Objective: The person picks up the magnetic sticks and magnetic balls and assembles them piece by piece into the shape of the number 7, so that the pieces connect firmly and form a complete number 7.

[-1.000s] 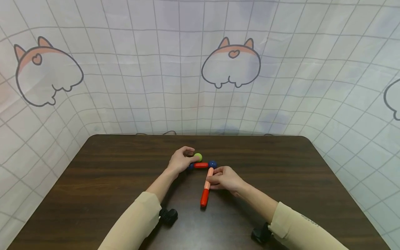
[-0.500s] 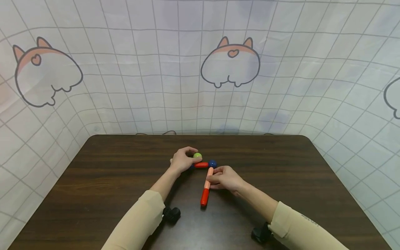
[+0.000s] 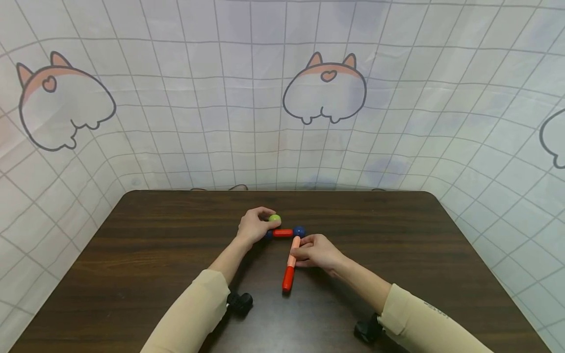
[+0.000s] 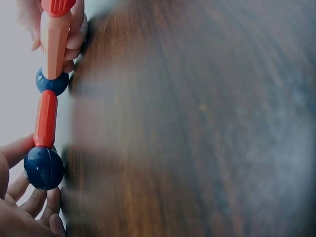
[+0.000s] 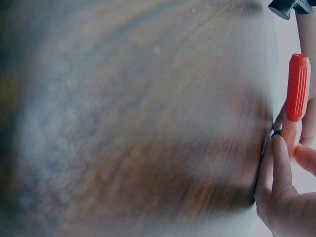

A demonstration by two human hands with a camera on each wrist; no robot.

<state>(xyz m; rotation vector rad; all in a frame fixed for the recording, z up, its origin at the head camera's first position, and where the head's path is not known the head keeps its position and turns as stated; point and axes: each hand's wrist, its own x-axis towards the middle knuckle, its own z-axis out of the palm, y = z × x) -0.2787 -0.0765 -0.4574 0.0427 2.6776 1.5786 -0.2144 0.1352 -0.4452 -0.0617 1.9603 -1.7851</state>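
My left hand pinches a small green ball between thumb and fingers, just behind a short red rod. That rod has a blue ball at its right end and another blue ball at its left, partly covered by the left hand in the head view. My right hand grips a peach-coloured rod between thumb and fingers. A second red rod continues from its near end. The peach rod's far end lies at the right blue ball; whether they are joined I cannot tell.
Everything is on a dark wood-grain table. Behind it hangs a white gridded cloth with cartoon drawings. Black wrist devices are worn under both forearms.
The left thumb and fingers have closed round the green ball and shifted it slightly left and away from me. My right hand and the rods stay put.
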